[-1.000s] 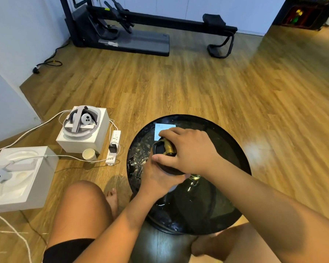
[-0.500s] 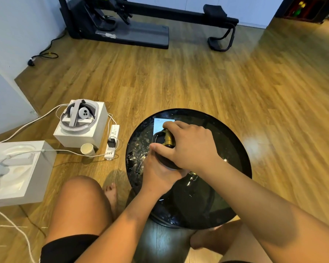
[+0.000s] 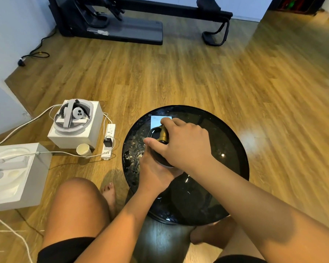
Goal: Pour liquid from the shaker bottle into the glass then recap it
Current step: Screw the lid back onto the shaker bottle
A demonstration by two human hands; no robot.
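Head view, mid-frame: the shaker bottle stands on the round black surface, my left hand gripping its body, my right hand curled over the lid. I judge I'm twisting the cap; next needs a steady counter-hold

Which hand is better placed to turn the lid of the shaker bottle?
The right hand, probably: its fingers curl over the lid from above. The left hand grips the shaker bottle lower down, so it seems fit to steady it on the black table.
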